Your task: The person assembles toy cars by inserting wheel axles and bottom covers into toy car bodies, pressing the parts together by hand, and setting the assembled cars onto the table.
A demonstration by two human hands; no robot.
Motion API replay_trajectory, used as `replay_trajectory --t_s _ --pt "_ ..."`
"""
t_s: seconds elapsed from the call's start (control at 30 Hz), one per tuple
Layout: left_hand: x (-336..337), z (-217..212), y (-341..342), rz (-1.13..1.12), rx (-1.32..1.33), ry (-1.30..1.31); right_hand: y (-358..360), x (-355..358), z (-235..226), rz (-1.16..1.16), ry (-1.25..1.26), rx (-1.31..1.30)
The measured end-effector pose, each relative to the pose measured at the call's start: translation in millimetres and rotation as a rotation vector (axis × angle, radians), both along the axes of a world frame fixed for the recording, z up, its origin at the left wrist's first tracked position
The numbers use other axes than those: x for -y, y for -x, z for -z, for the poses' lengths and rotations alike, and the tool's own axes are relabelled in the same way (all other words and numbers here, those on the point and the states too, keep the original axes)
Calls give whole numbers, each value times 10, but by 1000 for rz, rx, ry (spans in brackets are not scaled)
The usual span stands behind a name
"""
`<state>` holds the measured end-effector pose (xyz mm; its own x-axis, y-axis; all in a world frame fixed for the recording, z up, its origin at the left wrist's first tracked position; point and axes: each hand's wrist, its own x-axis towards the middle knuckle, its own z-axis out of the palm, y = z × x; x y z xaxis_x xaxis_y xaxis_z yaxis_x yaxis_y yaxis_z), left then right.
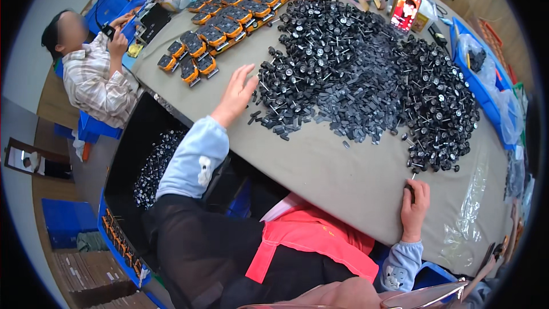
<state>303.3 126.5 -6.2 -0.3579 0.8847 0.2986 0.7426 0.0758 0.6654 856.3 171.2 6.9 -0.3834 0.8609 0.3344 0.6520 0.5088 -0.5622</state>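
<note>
- While the left hand (237,94) reaches out flat with fingers spread and nothing in it, it hovers at the near edge of the big heap of black wheel-and-axle parts (366,74) on the surface (343,171).
- The right hand (414,200) rests at the surface's near rim, fingers curled around a small dark piece; I cannot tell exactly what it is.
- Judging by what lies here, little is done: the heap is large, and only some parts lie in the black bin (131,160) below the surface's left edge.
- Orange-and-black toy car bodies (214,34) sit in rows at the far left, well apart from both hands.
- Another person (94,74) sits at the far left corner, hands raised to their own work.
</note>
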Motion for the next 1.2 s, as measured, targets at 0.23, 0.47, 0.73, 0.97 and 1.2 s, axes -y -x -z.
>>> replay_trajectory --t_s 0.23,0.47,0.73,0.97,1.2 --pt "-95 92 -136 80 327 -69 37 29 9 -24 -28 -7" --pt "256 200 205 -252 -55 -101 -11 86 23 -7 -13 -4" --pt "558 180 -420 2 14 98 6 27 49 -6 -6 -11" --pt "482 144 -419 8 -178 89 -5 18 35 -29 -53 -13" --pt "-20 252 -341 148 -158 94 -2 91 81 51 -20 -21"
